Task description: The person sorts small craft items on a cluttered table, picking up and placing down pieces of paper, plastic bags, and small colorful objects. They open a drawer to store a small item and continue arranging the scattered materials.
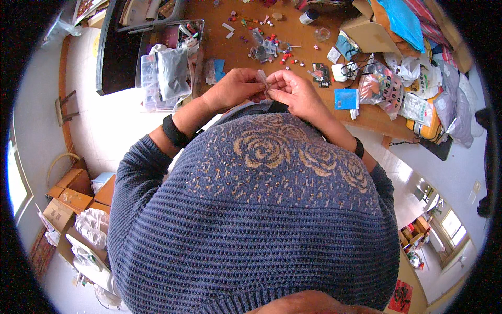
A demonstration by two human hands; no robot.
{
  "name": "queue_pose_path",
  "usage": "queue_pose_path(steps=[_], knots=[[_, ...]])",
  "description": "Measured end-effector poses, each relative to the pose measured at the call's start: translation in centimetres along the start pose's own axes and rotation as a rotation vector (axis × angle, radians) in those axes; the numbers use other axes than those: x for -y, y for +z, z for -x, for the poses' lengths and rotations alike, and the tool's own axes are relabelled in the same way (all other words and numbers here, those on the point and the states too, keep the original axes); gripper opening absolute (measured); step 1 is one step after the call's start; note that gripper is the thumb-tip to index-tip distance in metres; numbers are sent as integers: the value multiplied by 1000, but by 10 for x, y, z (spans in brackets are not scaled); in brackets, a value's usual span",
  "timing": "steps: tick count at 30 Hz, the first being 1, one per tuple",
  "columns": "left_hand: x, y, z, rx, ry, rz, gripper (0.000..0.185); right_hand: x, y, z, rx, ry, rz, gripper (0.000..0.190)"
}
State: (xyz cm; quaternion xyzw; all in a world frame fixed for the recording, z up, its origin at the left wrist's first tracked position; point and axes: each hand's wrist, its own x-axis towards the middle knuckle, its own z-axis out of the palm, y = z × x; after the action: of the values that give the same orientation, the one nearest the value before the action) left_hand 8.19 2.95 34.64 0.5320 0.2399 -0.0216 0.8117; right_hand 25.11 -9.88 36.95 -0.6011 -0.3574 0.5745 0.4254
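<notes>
Close to the table's near edge, my left hand [238, 87] and my right hand [295, 91] meet in front of my body. Between their fingertips is a small pale strip [261, 74], perhaps paper or plastic. Its upper end sticks up; fingers cover the lower part. Just beyond my hands lie several small red star-shaped pieces [288, 58] and white ones on the wooden table [231, 51]. Crumpled clear plastic packaging [270, 47] lies among them. A small blue packet [219, 70] rests beyond my left hand, and a dark printed card [322, 74] beyond my right.
At the left stands a clear plastic bin [200, 47] with a grey pouch [172, 74]. A white-capped jar [309, 17] is at the far side. To the right are a blue packet [346, 99], a black cable [353, 64], a filled plastic bag [380, 88] and an open cardboard box [368, 36].
</notes>
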Motion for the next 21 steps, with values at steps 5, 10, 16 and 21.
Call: queue_pose_path(steps=[5, 10, 16, 21], knots=[[3, 2, 0, -19, 52, -26, 15, 2, 2, 0, -3, -10, 19, 22], [6, 1, 2, -7, 171, -158, 17, -1, 2, -2, -23, -21, 29, 15], [9, 0, 4, -44, 142, -190, 18, -5, -2, -4, 13, -71, 53, 9], [5, -5, 7, -18, 141, -246, 17, 0, 1, -9, -20, -19, 88, 11]])
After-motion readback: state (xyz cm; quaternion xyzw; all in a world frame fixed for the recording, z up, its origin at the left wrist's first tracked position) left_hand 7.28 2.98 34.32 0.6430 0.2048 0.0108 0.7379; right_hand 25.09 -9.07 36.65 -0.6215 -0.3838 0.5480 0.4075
